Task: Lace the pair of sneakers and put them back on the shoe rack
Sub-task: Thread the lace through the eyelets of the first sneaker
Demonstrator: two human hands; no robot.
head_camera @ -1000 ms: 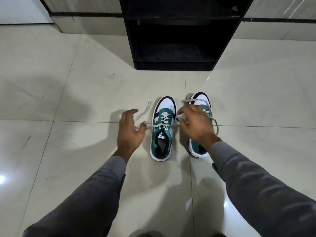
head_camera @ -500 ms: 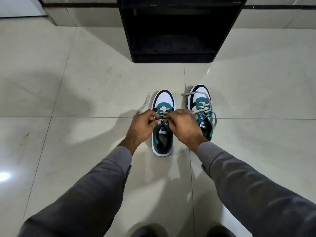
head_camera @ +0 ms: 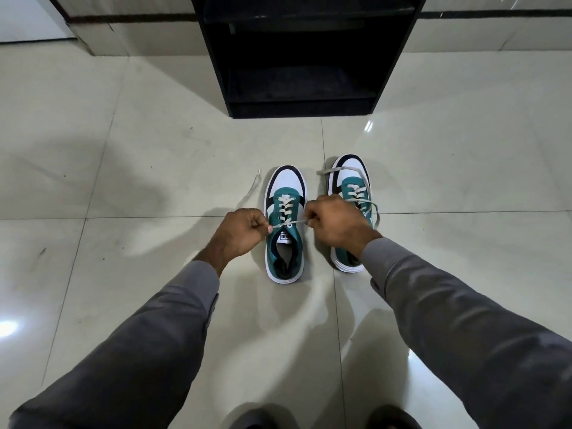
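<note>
**Both hands on the lace, rack waiting behind**

Head camera, looking down: the left hand (head_camera: 240, 235) curls its fingers and pinches one end of the lace (head_camera: 286, 226), the right hand (head_camera: 335, 226) pinches the other, the cord drawn taut across the top eyelets of the left sneaker (head_camera: 284, 224). That shoe stands on the tiled floor (head_camera: 123, 181), toe toward the black shoe rack (head_camera: 305, 54). Just beside it, the right sneaker (head_camera: 351, 193), partly hidden by the right wrist, its own lace draped loose over the toe. Grey sleeves (head_camera: 464, 320) fill the foreground.
</note>
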